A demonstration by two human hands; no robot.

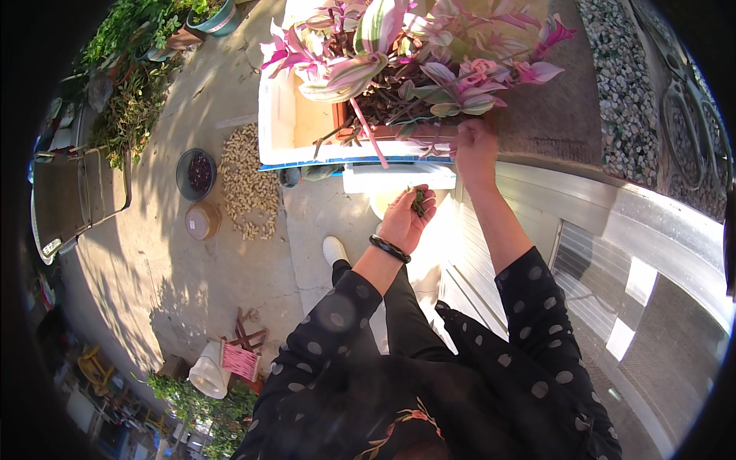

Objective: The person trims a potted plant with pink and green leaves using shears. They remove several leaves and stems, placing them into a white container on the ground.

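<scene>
A tradescantia plant (368,52) with pink, white and green striped leaves grows in a reddish-brown planter (339,118). This planter sits inside a white foam box (276,129). At the planter's near right edge, my right hand (476,152) has its fingers curled among low stems and leaves; what lies between the fingertips is hidden. Palm up, my left hand (402,221) holds a small bunch of withered leaves (418,201) in its partly curled fingers. It is just below a white foam slab (397,177) under the box. A pink stick (369,133) leans out over the box's rim.
Peanuts (250,178) lie spread on the concrete floor at left, beside a dark bowl (183,178) with dark contents and a brown round container (202,220). A light metal door (517,201) stands at right. A pink-seated folding stool (241,359) is at lower left.
</scene>
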